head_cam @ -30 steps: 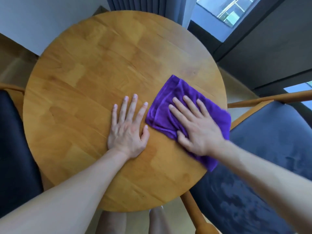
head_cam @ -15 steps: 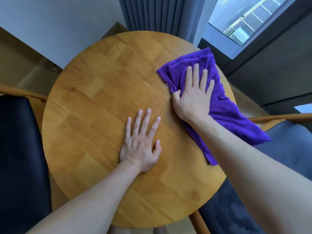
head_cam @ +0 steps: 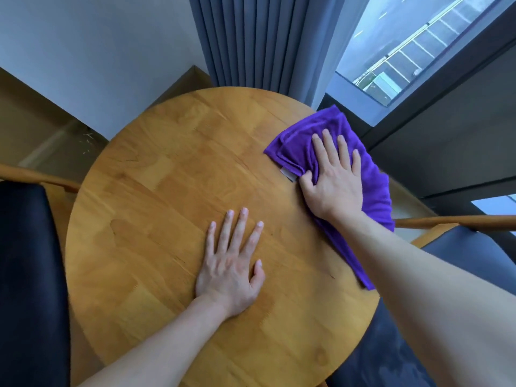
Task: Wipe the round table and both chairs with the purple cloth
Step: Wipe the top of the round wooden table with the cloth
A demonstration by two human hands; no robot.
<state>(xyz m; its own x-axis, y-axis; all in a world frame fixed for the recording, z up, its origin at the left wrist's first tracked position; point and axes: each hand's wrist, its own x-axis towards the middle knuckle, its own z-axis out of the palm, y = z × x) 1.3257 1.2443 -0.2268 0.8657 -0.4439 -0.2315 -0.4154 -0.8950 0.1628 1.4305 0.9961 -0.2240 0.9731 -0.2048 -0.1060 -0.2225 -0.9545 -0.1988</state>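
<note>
The round wooden table [head_cam: 167,191] fills the middle of the view. A purple cloth [head_cam: 307,135] lies bunched at its far right edge, partly hanging over the rim. My right hand [head_cam: 332,180] lies on the cloth with straight fingers, pressing it down; the thumb tucks into a fold. My left hand [head_cam: 231,263] rests flat on the bare wood nearer to me, fingers spread. One chair with a dark seat [head_cam: 25,275] stands at the left. A second chair with a blue-grey seat [head_cam: 474,252] stands at the right, partly hidden by my right forearm.
A grey curtain [head_cam: 251,37] hangs just behind the table's far edge. A window [head_cam: 418,37] with a dark frame runs along the right. A white wall [head_cam: 83,51] and wooden floor [head_cam: 33,127] lie at the far left. Wooden chair arms [head_cam: 446,219] flank the table.
My right hand has slid the cloth from the table's near right to its far right edge. The left hand stays flat on the wood. The camera view has shifted.
</note>
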